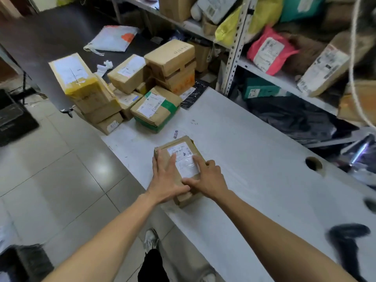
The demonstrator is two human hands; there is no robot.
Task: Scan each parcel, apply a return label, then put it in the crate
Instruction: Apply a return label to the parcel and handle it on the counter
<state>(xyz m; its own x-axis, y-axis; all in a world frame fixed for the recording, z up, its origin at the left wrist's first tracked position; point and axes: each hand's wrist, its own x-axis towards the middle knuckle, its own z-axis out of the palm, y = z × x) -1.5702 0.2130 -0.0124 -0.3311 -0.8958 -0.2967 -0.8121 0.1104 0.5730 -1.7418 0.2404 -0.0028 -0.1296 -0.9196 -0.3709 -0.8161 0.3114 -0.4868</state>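
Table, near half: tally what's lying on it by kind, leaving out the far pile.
Parcel: 1, pressed by left hand and right hand
Scanner (black, blurred): 1
Total: 2

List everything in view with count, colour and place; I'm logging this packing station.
parcel: one, brown, white labels, on table under both hands
table: one, white, right of centre
boxes: a pile, count unclear, brown, table's far end
scanner: one, black, blurred, table's near right
shelves: grey, right, holding pink, yellow, green bags
floor: grey tiles, left
left hand: flat on parcel
right hand: finger pressing label
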